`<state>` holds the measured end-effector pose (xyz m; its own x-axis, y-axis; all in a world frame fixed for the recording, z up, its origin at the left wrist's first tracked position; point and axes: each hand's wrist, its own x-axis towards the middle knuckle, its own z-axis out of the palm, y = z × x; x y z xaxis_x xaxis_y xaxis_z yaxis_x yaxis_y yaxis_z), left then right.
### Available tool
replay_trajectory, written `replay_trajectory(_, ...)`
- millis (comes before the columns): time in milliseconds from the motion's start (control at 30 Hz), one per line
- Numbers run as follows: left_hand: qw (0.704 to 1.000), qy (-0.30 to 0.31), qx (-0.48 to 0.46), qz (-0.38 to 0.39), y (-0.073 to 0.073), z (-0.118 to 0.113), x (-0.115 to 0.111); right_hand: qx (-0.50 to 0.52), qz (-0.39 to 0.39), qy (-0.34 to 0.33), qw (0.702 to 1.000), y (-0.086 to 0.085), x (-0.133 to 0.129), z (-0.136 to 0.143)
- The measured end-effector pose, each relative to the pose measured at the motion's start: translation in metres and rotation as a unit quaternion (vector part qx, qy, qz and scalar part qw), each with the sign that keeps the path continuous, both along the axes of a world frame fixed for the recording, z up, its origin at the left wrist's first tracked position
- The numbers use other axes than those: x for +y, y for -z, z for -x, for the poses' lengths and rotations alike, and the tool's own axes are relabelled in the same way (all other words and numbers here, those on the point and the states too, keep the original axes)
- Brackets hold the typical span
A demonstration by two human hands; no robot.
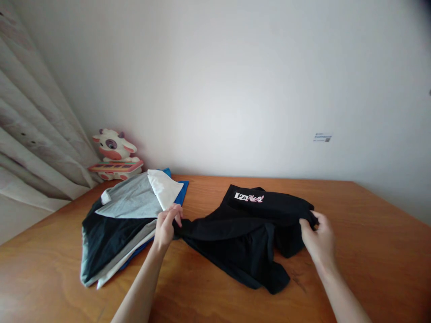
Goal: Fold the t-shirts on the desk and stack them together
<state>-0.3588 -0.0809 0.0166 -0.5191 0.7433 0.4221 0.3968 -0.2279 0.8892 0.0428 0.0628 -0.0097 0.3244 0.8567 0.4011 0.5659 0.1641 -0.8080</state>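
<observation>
So from the head view we've got a black garment [235, 229] with a white and pink print [249, 197] near its far edge, half spread over the wooden desk [208, 287], a bit right of the middle. Our left hand [166, 224] has its grip closed on the garment's left end, pinching the cloth right beside the pile of clothes. Our right hand [318, 235] has its grip closed on the other side, thumb and fingers bunching the fabric. Between the two hands the cloth sags into folds, and the lower part hangs down onto the wood toward us.

Over on the left there's that pile of clothes [124, 242], kinda messy: gray, black, white and blue layers, with a folded white piece [164, 188] on top at the far right corner. Just behind the pile sits a cow toy keyboard [116, 157], up near the white wall [235, 89]. We've also got a pale curtain [37, 125] hanging at the far left, and a small printed label [322, 137] stuck on the wall to the right.
</observation>
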Motion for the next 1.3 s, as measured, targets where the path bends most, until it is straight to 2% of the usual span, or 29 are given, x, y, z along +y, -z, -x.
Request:
replay_trajectory(67,0.992,0.068,0.07,0.085,0.0,-0.01,0.0,0.024,0.071,-0.031,0.997,-0.003,-0.004,0.005)
replay_trajectory(133,0.975,0.09,0.14,0.147,0.003,-0.022,0.001,0.012,0.126,-0.065,0.99,-0.005,-0.009,0.013)
replay_trajectory(200,0.951,0.14,0.202,0.188,0.007,-0.032,0.0,-0.039,0.148,-0.117,0.981,-0.004,-0.015,0.022)
replay_trajectory(267,0.926,0.219,0.216,0.22,0.011,-0.041,0.0,-0.099,0.125,-0.187,0.969,0.0,-0.02,0.033)
replay_trajectory(333,0.921,0.257,0.161,0.244,0.012,-0.048,0.002,-0.139,0.057,-0.25,0.957,0.003,-0.027,0.044)
replay_trajectory(400,0.936,0.238,0.071,0.251,0.011,-0.053,0.006,-0.147,-0.018,-0.298,0.943,0.003,-0.035,0.054)
replay_trajectory(467,0.942,0.225,-0.002,0.25,0.008,-0.055,0.008,-0.118,-0.049,-0.347,0.929,-0.004,-0.045,0.064)
replay_trajectory(533,0.931,0.257,-0.042,0.255,0.005,-0.056,0.009,-0.063,-0.001,-0.411,0.909,-0.013,-0.057,0.072)
replay_trajectory(600,0.918,0.288,-0.05,0.269,0.004,-0.055,0.006,-0.018,0.096,-0.476,0.874,-0.021,-0.068,0.078)
replay_trajectory(667,0.919,0.291,-0.04,0.265,0.005,-0.054,0.004,-0.003,0.172,-0.51,0.843,-0.023,-0.077,0.084)
replay_trajectory(700,0.922,0.294,-0.035,0.252,0.006,-0.054,0.003,-0.01,0.188,-0.506,0.842,-0.022,-0.08,0.087)
replay_trajectory(767,0.922,0.314,-0.043,0.223,0.007,-0.055,0.003,-0.05,0.185,-0.472,0.861,-0.017,-0.083,0.092)
replay_trajectory(833,0.915,0.334,-0.071,0.214,0.008,-0.057,0.005,-0.114,0.137,-0.447,0.877,-0.012,-0.084,0.095)
replay_trajectory(900,0.91,0.327,-0.134,0.215,0.009,-0.059,0.007,-0.182,0.047,-0.448,0.874,-0.009,-0.082,0.094)
replay_trajectory(967,0.908,0.275,-0.236,0.212,0.01,-0.06,0.01,-0.245,-0.07,-0.434,0.864,-0.011,-0.078,0.09)
replay_trajectory(1033,0.901,0.2,-0.323,0.21,0.011,-0.061,0.013,-0.295,-0.181,-0.386,0.855,-0.015,-0.072,0.082)
replay_trajectory(1100,0.899,0.147,-0.355,0.212,0.013,-0.062,0.016,-0.311,-0.269,-0.332,0.849,-0.018,-0.065,0.073)
replay_trajectory(1167,0.903,0.125,-0.356,0.207,0.015,-0.063,0.018,-0.298,-0.33,-0.303,0.843,-0.021,-0.061,0.067)
replay_trajectory(1300,0.904,0.131,-0.364,0.181,0.015,-0.068,0.018,-0.264,-0.385,-0.325,0.822,-0.023,-0.066,0.07)
